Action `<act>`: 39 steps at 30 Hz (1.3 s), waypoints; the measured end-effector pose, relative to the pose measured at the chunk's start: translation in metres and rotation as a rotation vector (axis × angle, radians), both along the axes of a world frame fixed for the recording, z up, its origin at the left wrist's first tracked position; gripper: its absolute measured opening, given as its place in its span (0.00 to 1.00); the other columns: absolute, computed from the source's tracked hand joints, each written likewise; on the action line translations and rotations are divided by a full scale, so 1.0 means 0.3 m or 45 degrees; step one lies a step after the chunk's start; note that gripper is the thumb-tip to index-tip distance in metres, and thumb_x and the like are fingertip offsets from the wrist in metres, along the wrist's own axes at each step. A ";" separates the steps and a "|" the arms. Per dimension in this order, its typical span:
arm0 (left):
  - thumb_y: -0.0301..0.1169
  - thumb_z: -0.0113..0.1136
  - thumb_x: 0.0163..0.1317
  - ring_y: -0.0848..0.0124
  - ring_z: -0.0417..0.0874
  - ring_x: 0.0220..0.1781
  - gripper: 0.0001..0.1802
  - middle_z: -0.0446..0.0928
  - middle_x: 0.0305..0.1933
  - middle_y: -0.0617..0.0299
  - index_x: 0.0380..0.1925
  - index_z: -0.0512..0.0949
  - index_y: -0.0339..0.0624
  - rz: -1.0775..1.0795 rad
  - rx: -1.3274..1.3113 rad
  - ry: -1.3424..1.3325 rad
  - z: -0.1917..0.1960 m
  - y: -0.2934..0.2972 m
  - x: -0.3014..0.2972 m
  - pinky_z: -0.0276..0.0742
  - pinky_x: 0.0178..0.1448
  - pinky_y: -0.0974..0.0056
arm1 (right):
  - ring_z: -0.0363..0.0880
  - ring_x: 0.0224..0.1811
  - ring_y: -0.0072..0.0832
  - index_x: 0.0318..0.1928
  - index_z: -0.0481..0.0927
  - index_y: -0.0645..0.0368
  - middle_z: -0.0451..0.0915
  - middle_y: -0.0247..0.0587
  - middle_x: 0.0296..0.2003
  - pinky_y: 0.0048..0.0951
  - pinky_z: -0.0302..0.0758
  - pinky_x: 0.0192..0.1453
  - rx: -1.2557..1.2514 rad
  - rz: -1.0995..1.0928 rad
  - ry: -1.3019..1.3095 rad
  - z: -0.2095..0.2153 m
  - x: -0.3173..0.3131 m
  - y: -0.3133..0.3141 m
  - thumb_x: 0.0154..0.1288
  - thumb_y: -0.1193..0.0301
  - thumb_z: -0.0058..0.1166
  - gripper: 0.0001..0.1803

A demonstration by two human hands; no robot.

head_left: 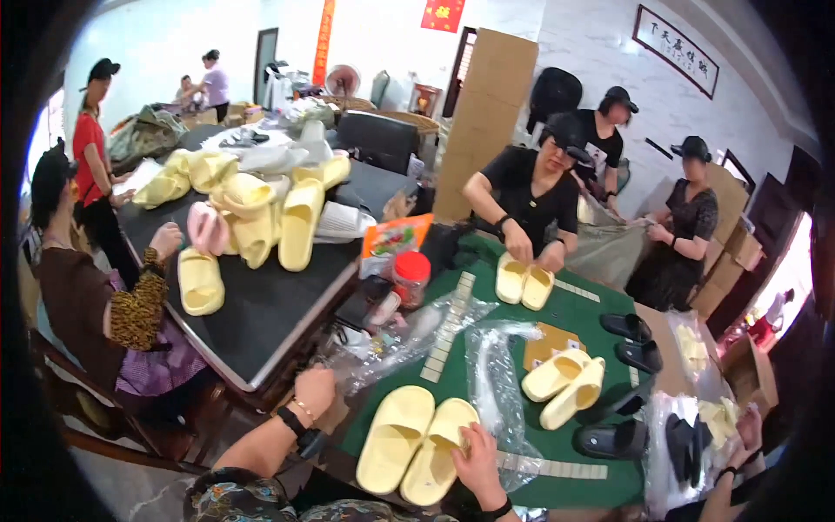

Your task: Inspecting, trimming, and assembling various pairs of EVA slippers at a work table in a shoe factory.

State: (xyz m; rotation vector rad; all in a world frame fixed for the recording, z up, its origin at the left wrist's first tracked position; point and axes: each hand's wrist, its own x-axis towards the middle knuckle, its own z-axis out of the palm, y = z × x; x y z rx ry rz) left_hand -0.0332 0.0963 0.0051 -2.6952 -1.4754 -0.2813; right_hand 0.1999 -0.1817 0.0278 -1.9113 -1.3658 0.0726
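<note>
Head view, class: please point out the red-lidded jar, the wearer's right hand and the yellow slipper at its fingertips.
Red-lidded jar point(411, 270): head view, on its lid.
Right hand point(477, 461): head view, on its back.
Yellow slipper point(430, 463): head view, on its insole.

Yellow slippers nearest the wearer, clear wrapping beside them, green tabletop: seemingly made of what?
Yellow slippers: probably moulded foam or rubber, matte, seemingly seamless.
Clear wrapping: likely thin plastic film, glossy, transparent and creased.
Green tabletop: perhaps felt or cloth, matte, evenly dull.
</note>
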 end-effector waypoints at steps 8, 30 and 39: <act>0.33 0.54 0.55 0.55 0.81 0.34 0.09 0.78 0.27 0.53 0.22 0.81 0.44 -0.185 -0.048 -0.234 0.001 0.025 0.007 0.78 0.36 0.53 | 0.66 0.58 0.56 0.59 0.70 0.60 0.69 0.58 0.57 0.48 0.65 0.63 -0.101 -0.004 -0.045 -0.030 0.050 0.038 0.59 0.72 0.53 0.25; 0.31 0.57 0.53 0.53 0.82 0.30 0.07 0.79 0.27 0.51 0.22 0.80 0.43 -0.274 -0.058 -0.026 0.026 0.016 -0.048 0.79 0.33 0.52 | 0.66 0.58 0.52 0.56 0.73 0.57 0.68 0.55 0.56 0.46 0.64 0.64 -0.024 0.003 -0.043 -0.038 0.040 0.041 0.50 0.70 0.61 0.30; 0.30 0.58 0.54 0.56 0.81 0.31 0.05 0.77 0.27 0.54 0.24 0.80 0.42 -0.279 -0.050 -0.116 -0.002 0.026 -0.058 0.78 0.33 0.53 | 0.66 0.58 0.54 0.53 0.76 0.59 0.68 0.58 0.58 0.46 0.66 0.63 -0.055 0.195 -0.054 0.087 0.081 0.117 0.55 0.67 0.61 0.24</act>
